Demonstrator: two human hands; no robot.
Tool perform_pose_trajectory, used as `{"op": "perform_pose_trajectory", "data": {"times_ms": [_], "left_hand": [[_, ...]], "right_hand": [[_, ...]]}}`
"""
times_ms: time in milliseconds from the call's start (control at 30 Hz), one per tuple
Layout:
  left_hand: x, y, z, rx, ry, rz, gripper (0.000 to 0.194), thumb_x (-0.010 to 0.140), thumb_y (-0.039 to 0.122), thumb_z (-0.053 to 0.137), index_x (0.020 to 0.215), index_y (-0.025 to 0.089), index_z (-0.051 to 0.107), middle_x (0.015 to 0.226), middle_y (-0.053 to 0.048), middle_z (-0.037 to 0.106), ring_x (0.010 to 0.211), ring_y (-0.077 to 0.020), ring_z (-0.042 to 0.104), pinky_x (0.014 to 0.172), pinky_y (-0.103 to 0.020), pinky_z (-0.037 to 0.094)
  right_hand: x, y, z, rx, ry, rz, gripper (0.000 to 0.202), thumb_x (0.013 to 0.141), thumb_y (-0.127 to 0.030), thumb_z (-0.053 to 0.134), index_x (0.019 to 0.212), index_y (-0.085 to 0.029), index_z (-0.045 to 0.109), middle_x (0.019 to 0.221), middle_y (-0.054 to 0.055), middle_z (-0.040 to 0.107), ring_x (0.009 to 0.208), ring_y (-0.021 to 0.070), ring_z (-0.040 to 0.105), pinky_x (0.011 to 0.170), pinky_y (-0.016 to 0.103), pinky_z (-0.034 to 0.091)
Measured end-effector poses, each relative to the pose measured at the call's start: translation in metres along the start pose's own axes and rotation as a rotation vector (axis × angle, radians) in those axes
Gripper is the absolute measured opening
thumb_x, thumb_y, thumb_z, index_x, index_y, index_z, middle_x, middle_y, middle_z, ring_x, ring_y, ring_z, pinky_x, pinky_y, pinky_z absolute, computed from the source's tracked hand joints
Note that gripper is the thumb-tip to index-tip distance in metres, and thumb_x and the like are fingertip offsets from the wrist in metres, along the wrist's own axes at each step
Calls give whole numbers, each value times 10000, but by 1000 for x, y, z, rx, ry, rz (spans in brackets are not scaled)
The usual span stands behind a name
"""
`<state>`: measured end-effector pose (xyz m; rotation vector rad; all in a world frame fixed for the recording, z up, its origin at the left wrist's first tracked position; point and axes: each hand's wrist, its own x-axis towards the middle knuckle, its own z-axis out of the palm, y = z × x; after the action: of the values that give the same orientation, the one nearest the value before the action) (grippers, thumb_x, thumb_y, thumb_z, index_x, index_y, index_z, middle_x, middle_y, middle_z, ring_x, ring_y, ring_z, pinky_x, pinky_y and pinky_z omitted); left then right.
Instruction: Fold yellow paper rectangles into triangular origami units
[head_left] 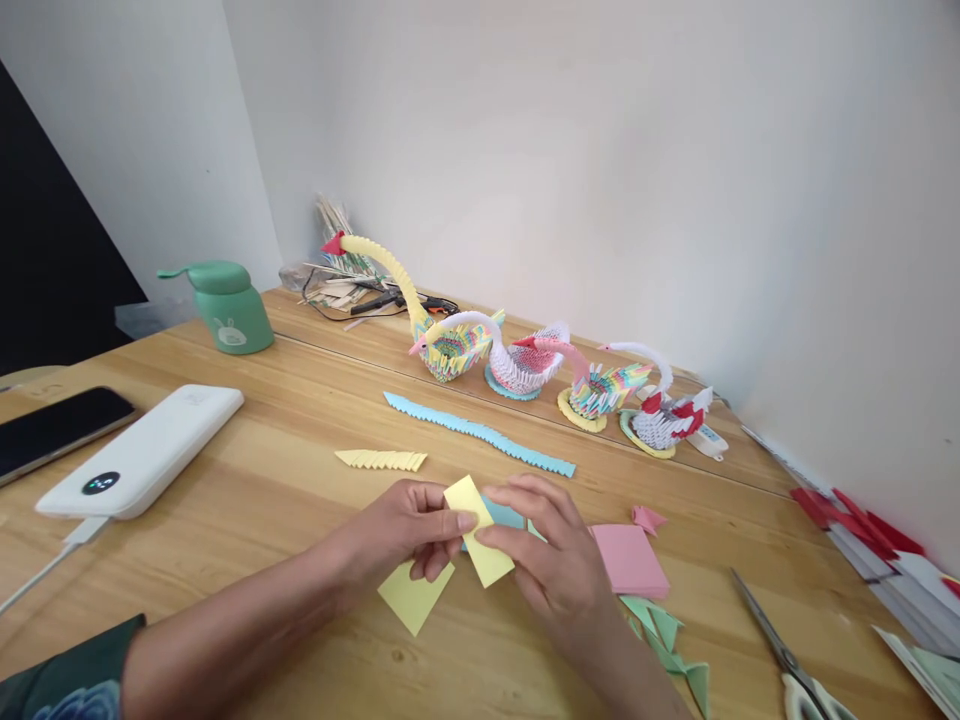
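1. Far from the table, I see that the folding looks part done. A yellow strip (381, 460) and a longer blue strip (480, 432) lie made on the table (315, 420), and four paper swans (525, 368) stand near the wall.
2. The slip (491, 566) in hand looks only begun to me. It is long and thin, with no point like the ones on the green bits (664, 625), so I judge that more folds are left.
3. A flat yellow sheet (415, 602) and a pink stack (631, 562) look not yet folded.
4. The slip is pale yellow, smooth and flat. It has straight sides and leans, its top end toward the left. I cannot tell if it is one layer or two.
5. I find it just above the table, between the two hands, in front of some blue paper (504, 510).
6. The left hand (409, 525) pinches the slip, with its thumb on the front.
7. The right hand (559, 560) has a fingertip on the slip. I cannot tell if it pinches too, because its underside is hidden.
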<state>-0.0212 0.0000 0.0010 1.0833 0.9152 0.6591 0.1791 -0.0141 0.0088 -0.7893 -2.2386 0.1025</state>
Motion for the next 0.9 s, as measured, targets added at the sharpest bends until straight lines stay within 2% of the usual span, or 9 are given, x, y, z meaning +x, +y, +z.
{"op": "perform_pose_trajectory", "data": {"times_ms": [67,167,233,333,467,600,733,800,900], "left_hand": [[-2,0,2,132,84,77,321,715,421,637,569,147,556,431,41,492,386,-72,385,415,-193,270],[-5,0,6,410,231,271,304,766,340,587,527,157,549,468,46,466,462,-91,410,466,-194,283],[-7,0,8,560,215,353,306,821,296,517,549,163,567,509,39,494,512,-104,456,508,-191,311],[-9,-3,9,683,101,341,304,867,252,429,632,173,605,570,29,548,555,-116,512,542,-185,337],[-11,-5,10,739,12,303,268,847,173,407,689,172,624,598,24,576,580,-122,546,556,-178,357],[-10,-5,11,719,37,334,260,822,172,455,626,166,626,545,30,553,536,-111,521,521,-169,338],[-10,-4,11,677,56,342,272,838,215,474,618,161,625,538,30,545,527,-103,504,517,-166,341],[-12,-3,11,671,44,344,263,843,230,471,644,160,629,551,28,549,533,-104,499,521,-170,345],[-15,1,12,635,11,358,267,865,272,442,712,162,632,616,17,570,583,-115,510,542,-180,362]], "right_hand": [[1,-2,1,7,-35,12,285,808,-35,501,895,-257,658,1088,54,638,1116,248,478,874,421,453],[1,-6,3,66,12,119,138,817,-133,576,815,-246,656,1033,64,640,1078,261,500,855,436,456],[1,-9,4,122,65,183,100,815,-159,598,791,-240,652,1022,66,632,1048,254,520,849,428,455],[2,-14,6,219,76,265,74,809,-170,618,773,-229,645,996,63,636,982,228,567,812,374,470],[3,-21,7,338,44,400,82,812,-176,611,742,-218,617,795,27,659,764,177,619,682,294,481],[2,-23,9,349,56,530,89,780,-193,624,701,-217,590,667,-13,616,633,149,582,601,258,454],[0,-23,10,335,105,658,134,737,-213,659,864,-239,629,656,-35,601,622,142,569,584,234,442],[0,-22,10,349,70,647,189,748,-217,656,934,-248,643,673,-31,602,642,145,573,604,236,442],[0,-20,8,395,64,594,74,769,-216,645,839,-232,662,688,-22,599,651,143,564,639,248,432]]}}
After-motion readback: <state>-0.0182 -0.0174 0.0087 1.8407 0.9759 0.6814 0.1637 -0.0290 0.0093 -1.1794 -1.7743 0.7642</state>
